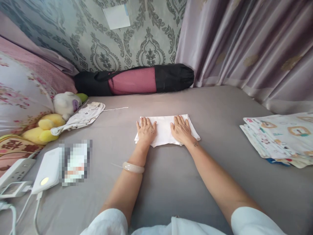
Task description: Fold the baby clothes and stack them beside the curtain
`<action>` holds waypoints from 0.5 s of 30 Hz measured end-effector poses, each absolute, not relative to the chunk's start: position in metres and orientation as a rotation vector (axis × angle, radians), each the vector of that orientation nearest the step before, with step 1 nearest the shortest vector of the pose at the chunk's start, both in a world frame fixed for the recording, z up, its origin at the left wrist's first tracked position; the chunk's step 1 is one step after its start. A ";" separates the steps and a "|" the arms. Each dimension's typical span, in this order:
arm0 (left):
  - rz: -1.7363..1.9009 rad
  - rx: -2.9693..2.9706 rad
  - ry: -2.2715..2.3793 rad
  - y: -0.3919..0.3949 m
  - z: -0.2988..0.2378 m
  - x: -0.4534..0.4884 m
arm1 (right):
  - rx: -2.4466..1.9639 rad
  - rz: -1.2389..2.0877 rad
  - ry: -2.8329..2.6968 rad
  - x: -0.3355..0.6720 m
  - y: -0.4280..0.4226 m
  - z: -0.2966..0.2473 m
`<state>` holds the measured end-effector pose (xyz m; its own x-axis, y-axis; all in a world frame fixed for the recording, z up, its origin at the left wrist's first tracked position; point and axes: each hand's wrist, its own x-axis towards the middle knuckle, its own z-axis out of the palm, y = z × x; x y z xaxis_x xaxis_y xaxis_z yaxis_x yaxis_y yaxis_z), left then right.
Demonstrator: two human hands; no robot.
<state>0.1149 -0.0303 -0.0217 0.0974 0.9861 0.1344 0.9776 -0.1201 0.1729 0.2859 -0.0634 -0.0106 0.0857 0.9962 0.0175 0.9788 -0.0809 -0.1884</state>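
Observation:
A white folded cloth [163, 129] lies flat on the grey sheet in front of me, its near edge a little uneven. My left hand [146, 130] rests palm down on its left part, fingers slightly apart and pointing away from me. On the right part, my right hand [181, 130] presses flat in the same way, fingers spread. Between the two hands the middle of the cloth shows. What lies under the palms is hidden.
Folded printed cloths [281, 137] are stacked at the right. Leftward lie a drawstring cloth piece [84, 117], plush toys [52, 124], a white charger box [47, 169] and a power strip [17, 173] with cables. A black and pink rolled bag [132, 80] lies along the wall.

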 end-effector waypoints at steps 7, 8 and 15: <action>0.356 2.300 2.049 -0.032 -0.019 0.114 | -2.180 0.181 -2.010 0.286 -0.063 -0.011; 0.365 2.298 2.054 -0.032 -0.018 0.114 | -2.180 0.182 -2.007 0.287 -0.063 -0.011; 0.376 2.278 2.100 -0.028 -0.017 0.108 | -2.262 0.078 -1.907 0.305 -0.061 -0.013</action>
